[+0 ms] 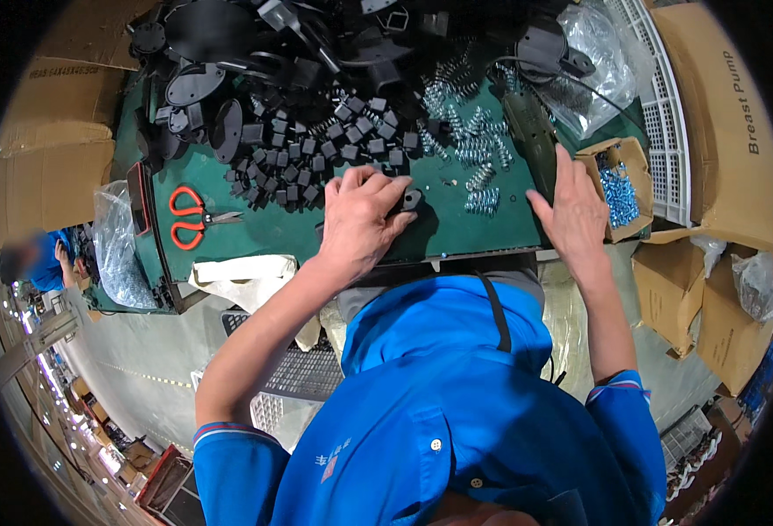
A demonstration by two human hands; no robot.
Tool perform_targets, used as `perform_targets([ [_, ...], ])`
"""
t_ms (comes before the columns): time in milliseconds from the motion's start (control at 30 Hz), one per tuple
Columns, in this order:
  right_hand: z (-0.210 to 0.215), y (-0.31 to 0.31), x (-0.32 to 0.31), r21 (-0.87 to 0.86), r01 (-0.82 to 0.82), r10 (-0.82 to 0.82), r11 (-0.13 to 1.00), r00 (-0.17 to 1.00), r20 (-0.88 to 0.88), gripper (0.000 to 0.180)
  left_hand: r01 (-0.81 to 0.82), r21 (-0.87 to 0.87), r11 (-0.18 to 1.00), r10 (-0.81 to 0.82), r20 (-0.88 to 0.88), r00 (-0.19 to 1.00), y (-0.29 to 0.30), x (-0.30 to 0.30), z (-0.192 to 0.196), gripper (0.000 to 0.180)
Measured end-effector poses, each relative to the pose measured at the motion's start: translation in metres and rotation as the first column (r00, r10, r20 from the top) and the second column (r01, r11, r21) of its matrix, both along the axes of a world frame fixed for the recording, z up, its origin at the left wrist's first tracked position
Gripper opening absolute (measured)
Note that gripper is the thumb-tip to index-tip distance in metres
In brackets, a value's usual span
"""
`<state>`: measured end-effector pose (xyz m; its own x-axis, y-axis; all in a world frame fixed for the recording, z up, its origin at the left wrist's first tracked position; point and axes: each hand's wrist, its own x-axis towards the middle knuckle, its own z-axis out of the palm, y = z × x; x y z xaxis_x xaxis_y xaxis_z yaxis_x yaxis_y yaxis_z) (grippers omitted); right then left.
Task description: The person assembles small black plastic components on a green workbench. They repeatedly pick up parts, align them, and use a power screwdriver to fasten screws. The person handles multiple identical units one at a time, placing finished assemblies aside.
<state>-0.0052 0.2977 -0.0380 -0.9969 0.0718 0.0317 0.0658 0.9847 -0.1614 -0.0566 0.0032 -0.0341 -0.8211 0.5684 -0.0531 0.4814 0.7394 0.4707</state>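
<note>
My left hand [360,215] is closed around a small black plastic part [412,200] at the table's front edge; a round hole shows at the part's end and my fingers hide most of the rest. My right hand [573,215] has its fingers stretched and thumb apart, beside a dark green tool [528,131] that looks like an electric screwdriver. Between my hands lie metal coil springs [481,151]. Beyond my left hand is a pile of small black blocks [294,158]. A small cardboard box [629,149] of bluish screws [619,195] stands right of my right hand.
Orange-handled scissors [195,219] lie on the green tabletop [255,235] at left. Larger black parts [198,83] heap along the back. A clear plastic bag [586,83] and white crate [667,123] stand at right. Another person [49,259] is at far left.
</note>
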Motion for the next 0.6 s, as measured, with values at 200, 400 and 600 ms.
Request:
perform_targets([
  [200, -0.018, 0.004, -0.010, -0.183, 0.169, -0.166, 0.968, 0.986, 0.035, 0.066, 0.108, -0.074, 0.991, -0.120, -0.192, 0.974, 0.006, 0.003, -0.005, 0.049],
  [400, 0.001, 0.002, -0.003, -0.955, 0.120, -0.115, 0.269, 0.989, 0.092, 0.064, 0.075, -0.056, 0.996, -0.082, -0.121, 0.989, 0.016, 0.005, -0.012, 0.056],
  [600, 0.022, -0.023, -0.019, -0.986, -0.058, -0.119, -0.153, 0.992, -0.040, 0.071, -0.001, 0.233, 0.972, -0.004, 0.023, 1.000, 0.016, 0.003, -0.019, 0.045],
])
